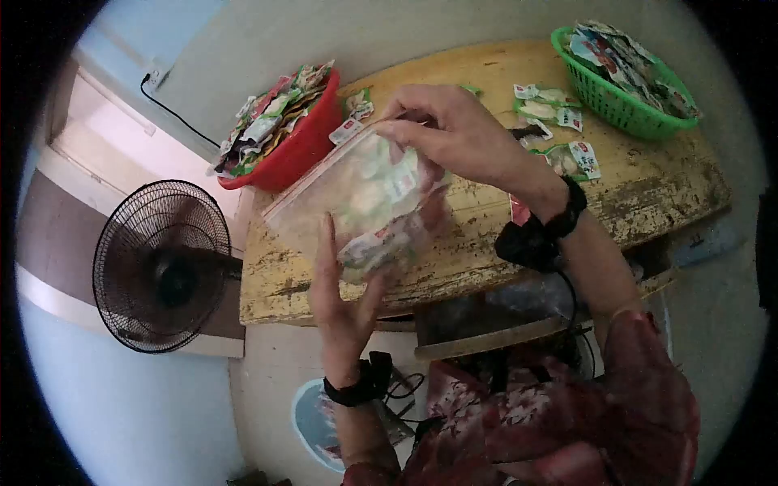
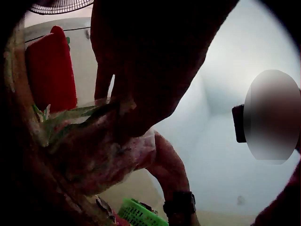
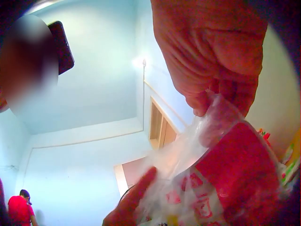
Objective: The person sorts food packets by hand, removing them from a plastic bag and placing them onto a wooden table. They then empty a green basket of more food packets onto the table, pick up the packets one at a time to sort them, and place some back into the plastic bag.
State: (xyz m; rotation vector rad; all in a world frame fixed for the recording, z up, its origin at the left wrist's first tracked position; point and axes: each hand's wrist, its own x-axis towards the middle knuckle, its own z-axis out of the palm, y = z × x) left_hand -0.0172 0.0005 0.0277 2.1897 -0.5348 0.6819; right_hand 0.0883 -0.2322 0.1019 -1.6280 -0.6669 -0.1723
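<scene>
Bag (image 1: pixel 369 202) in right fingers (image 1: pixel 417 130).

Nothing legible anywhere: no readable word, brand or number. Red-and-white label patches on the loose sachets (image 1: pixel 577 159) at two o'clock on the table (image 1: pixel 486 231) and on those inside the clear bag (image 1: pixel 369 202), all too blurred to read.

Right hand (image 3: pixel 211 52) pinched the top edge of a clear plastic bag (image 3: pixel 183 150).
Red-and-white packets (image 3: pixel 235 179) filled the bag's lower part, and the left hand (image 3: pixel 131 202) touched its lower edge from beneath. Behind them were pale blue walls, a wooden door frame (image 3: pixel 160 125) and, far off, a person in a red shirt (image 3: pixel 19 207).
</scene>
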